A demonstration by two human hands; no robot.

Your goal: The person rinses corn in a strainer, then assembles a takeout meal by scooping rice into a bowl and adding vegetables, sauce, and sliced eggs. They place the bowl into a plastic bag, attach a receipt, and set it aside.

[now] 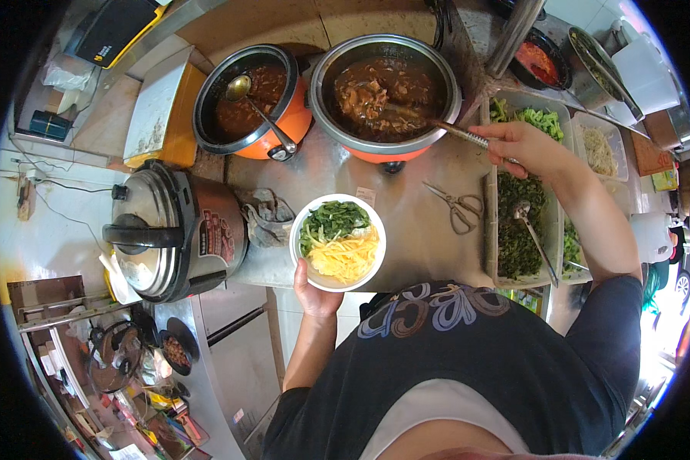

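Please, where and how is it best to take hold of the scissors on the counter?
The scissors are probably best taken by the looped handles, from the near right: they lie flat, loops turned that way, blades pointing away and left.

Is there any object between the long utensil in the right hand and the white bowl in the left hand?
Yes: the near rim of the large pot stands between the utensil's lower end and the white bowl. Past it, nothing visible stands in the way; the scissors lie off to the right.
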